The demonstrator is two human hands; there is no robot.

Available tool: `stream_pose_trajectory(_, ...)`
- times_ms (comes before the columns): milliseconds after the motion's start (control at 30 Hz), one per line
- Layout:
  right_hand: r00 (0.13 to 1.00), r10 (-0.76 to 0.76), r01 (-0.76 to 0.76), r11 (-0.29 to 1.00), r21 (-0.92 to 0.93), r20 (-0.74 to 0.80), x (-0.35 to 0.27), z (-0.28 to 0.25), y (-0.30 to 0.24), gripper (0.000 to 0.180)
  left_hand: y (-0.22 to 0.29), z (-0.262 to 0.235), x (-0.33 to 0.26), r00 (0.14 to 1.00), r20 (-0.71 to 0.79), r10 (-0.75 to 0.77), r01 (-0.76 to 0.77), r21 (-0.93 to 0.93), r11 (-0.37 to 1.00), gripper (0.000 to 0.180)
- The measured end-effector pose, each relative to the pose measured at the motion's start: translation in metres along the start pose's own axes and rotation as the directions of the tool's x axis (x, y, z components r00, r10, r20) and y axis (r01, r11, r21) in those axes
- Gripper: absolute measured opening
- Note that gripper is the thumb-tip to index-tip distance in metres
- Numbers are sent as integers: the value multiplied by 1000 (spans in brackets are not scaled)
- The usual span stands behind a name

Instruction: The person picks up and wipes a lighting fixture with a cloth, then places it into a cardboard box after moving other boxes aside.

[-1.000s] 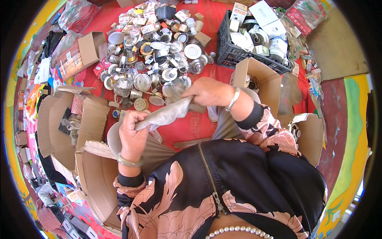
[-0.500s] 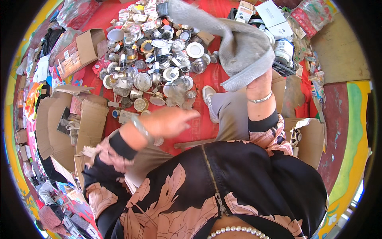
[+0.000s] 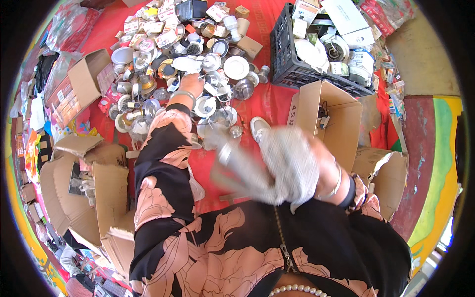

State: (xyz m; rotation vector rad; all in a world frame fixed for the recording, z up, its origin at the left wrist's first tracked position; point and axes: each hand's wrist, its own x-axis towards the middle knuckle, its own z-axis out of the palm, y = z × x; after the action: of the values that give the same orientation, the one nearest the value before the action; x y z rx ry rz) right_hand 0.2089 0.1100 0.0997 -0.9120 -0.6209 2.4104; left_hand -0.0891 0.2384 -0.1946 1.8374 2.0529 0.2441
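Reaching forward into a heap of round lights, my left hand (image 3: pixel 192 84) has its fingers at the edge of a white round downlight (image 3: pixel 186 64) and seems to grip it. The fingertips are partly hidden. My right hand (image 3: pixel 320 161) is closed on a grey cloth (image 3: pixel 292 163), which is bunched and smeared by motion over my lap. The cloth's loose end trails left, above the red sheet. Around my left hand lie white-rimmed lights (image 3: pixel 236 68), clear-covered lamps (image 3: pixel 243 89) and a brass-coloured ring lamp (image 3: pixel 167 69).
A black plastic crate (image 3: pixel 282 74) with lights and boxes stands far right. Nearer is an open cardboard box (image 3: pixel 341 111) with a small dark item inside. Torn cartons (image 3: pixel 111 193) stand at the left. A red sheet (image 3: pixel 262 106) covers the floor.
My left hand has moved forward from near my lap into the heap. My right hand has drawn the grey cloth down toward me, uncovering the crate and cardboard box.
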Motion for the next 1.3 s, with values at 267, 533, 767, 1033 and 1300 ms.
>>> stream_pose_trajectory(267, 964, 187, -110, 928, -355, 190, 23, -4, -12, 48, 30, 54, 72, 946, 274, -176, 95, 286, 954, 38)
stream_pose_trajectory(533, 955, 259, -192, 913, -360, 147, 31, -9, -16, 46, 26, 66, 90, 840, 444, -313, 155, 356, 922, 55)
stream_pose_trajectory(767, 959, 265, -220, 918, -330, 98, 28, -5, -16, 47, 11, 68, 36, 958, 272, -89, 14, 267, 964, 51)
stream_pose_trajectory(1033, 973, 216, -199, 963, -184, 78, 16, -9, -7, 53, 0, 54, -29, 985, -173, -5, -65, -392, 918, 65)
stream_pose_trajectory(1300, 986, -31, 23, 999, 48, 162, 5, -18, 3, 43, 50, -35, -47, 883, -362, -298, -336, -932, 138, 90)
